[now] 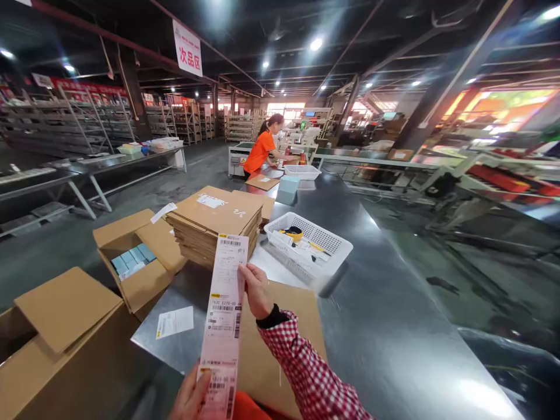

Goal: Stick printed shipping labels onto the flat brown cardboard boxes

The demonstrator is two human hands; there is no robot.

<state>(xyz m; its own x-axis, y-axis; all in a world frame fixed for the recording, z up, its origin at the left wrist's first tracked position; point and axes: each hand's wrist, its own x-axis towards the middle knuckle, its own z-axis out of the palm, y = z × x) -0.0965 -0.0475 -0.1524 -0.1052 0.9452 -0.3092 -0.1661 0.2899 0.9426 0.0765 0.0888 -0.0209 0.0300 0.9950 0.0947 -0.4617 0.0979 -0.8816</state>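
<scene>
A long strip of printed shipping labels (223,326) hangs upright in front of me. My right hand (257,290) pinches its right edge near the upper part, between thumb and fingers. Lower down, my left hand (191,392) grips the strip's left edge, thumb on the printed face. Behind the strip lies a flat brown cardboard piece (284,344) on the metal table (376,303). Left of the strip, a loose printed label sheet (175,322) rests on the table corner. Just beyond my right hand rises a stack of flattened cardboard boxes (219,213).
A white plastic basket (336,248) holds tape and small tools. Open cartons stand at the left, one (144,286) with light-blue boxes inside. Farther along the table are a light-blue box (287,189), another white basket (303,171) and a person in an orange shirt (261,150).
</scene>
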